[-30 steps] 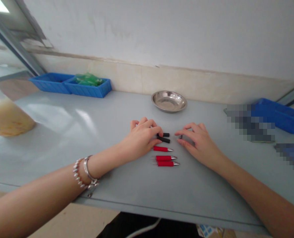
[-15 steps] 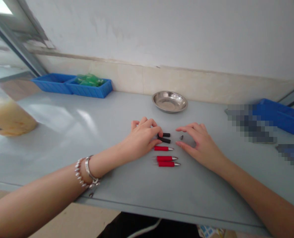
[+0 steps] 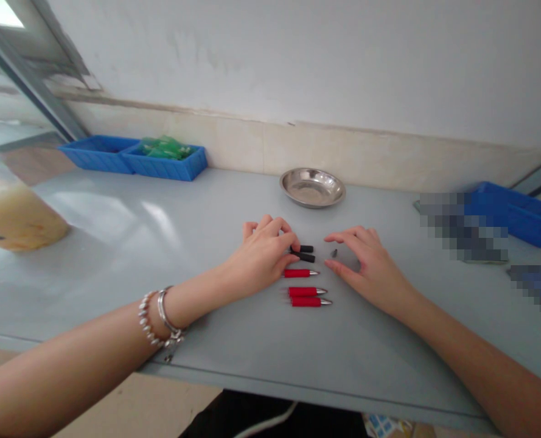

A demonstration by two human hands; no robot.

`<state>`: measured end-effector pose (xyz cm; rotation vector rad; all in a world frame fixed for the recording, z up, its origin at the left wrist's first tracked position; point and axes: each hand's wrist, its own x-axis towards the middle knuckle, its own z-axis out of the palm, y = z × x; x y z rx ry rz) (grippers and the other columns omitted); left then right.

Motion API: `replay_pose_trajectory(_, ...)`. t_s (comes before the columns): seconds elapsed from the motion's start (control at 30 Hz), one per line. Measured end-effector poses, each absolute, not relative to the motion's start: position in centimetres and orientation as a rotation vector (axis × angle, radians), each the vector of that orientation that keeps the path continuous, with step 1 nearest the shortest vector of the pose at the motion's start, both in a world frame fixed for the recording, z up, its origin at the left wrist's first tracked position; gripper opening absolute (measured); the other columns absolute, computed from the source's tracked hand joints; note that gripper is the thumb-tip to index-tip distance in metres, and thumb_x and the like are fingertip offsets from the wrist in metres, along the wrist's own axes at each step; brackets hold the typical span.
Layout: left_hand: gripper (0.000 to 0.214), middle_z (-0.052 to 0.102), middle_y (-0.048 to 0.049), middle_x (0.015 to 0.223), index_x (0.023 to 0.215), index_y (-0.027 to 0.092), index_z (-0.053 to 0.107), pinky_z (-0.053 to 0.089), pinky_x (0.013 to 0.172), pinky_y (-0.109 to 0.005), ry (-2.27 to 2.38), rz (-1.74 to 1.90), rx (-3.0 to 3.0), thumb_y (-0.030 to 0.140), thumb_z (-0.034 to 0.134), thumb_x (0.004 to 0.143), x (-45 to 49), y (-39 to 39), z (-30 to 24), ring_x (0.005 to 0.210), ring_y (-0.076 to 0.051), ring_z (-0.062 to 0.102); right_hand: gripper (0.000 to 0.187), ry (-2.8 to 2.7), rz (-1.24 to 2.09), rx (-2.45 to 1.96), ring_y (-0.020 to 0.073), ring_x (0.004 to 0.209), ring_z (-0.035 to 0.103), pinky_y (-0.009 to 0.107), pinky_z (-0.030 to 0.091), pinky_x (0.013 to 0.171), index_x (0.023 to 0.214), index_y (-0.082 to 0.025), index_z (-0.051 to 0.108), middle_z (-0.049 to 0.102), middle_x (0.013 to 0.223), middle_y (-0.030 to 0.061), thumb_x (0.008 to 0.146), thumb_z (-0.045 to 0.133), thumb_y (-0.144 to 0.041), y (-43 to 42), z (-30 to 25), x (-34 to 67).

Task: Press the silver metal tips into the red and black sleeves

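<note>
My left hand (image 3: pixel 270 250) is closed in a pinch at the left end of a black pen barrel (image 3: pixel 304 257). Just behind it, a second black barrel (image 3: pixel 305 248) lies close to my left fingertips; whether they touch it I cannot tell. My right hand (image 3: pixel 361 263) is open, thumb and fingers apart, with a small dark cone-shaped tip (image 3: pixel 335 253) on the table near the gap. Nearer to me lie three red pen barrels with silver tips: one (image 3: pixel 296 274) by my left thumb, then two close together, one (image 3: pixel 302 292) behind the other (image 3: pixel 305 302).
A round metal dish (image 3: pixel 313 188) stands by the wall. Two blue trays (image 3: pixel 165 168) are at the back left, the right one holding green pieces. A big clear container (image 3: pixel 19 213) is at the left, another blue tray (image 3: pixel 516 213) and pixelated objects at the right.
The nearer black barrel has tilted very slightly in my left hand, its free end moving a little away from me. My right hand has hardly moved.
</note>
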<state>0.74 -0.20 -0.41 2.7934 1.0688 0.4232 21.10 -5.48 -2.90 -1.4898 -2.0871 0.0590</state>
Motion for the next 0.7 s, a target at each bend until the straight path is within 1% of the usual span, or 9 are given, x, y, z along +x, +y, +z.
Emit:
replay_pose_trajectory(0.17,0.014,0.05,-0.0062,0.101,0.093,0.017,0.058,0.027,0.076,-0.036,1.075,0.417,2.798,0.016,0.053,0.079,0.78,-0.31,-0.24,0.093,-0.022,0.04,0.028,-2.092,0.063,-1.482,0.0233,0.091,0.046,0.041,0.039,0.081,0.105,-0.019,0.054,0.054,0.095,0.009,0.081,0.052,-0.033,-5.47,-2.94,21.14)
replay_pose_trajectory(0.33,0.014,0.05,-0.0068,0.102,0.093,0.017,0.057,0.027,0.075,-0.035,1.07,0.427,2.813,0.015,0.052,0.079,0.79,-0.39,-0.15,0.092,-0.022,0.04,0.028,-2.098,0.033,-1.473,0.0232,0.091,0.048,0.039,0.041,0.079,0.104,-0.02,0.055,0.055,0.095,0.0082,0.08,0.052,-0.033,-5.4,-3.07,21.25)
replay_pose_trajectory(0.53,0.014,0.049,-0.0066,0.103,0.093,0.018,0.057,0.028,0.077,-0.037,1.066,0.413,2.801,0.015,0.053,0.08,0.86,-0.48,-0.07,0.094,-0.022,0.04,0.03,-2.091,0.065,-1.473,0.023,0.092,0.047,0.04,0.04,0.08,0.105,-0.02,0.054,0.054,0.095,0.0083,0.081,0.051,-0.037,-5.41,-3.12,21.27)
replay_pose_trajectory(0.7,0.015,0.05,-0.0064,0.102,0.094,0.019,0.058,0.028,0.076,-0.037,1.075,0.395,2.787,0.017,0.054,0.08,0.89,-0.43,-0.17,0.095,-0.023,0.04,0.034,-2.071,0.091,-1.48,0.0229,0.092,0.046,0.04,0.039,0.082,0.106,-0.018,0.053,0.054,0.095,0.009,0.081,0.051,-0.039,-5.5,-2.98,21.12)
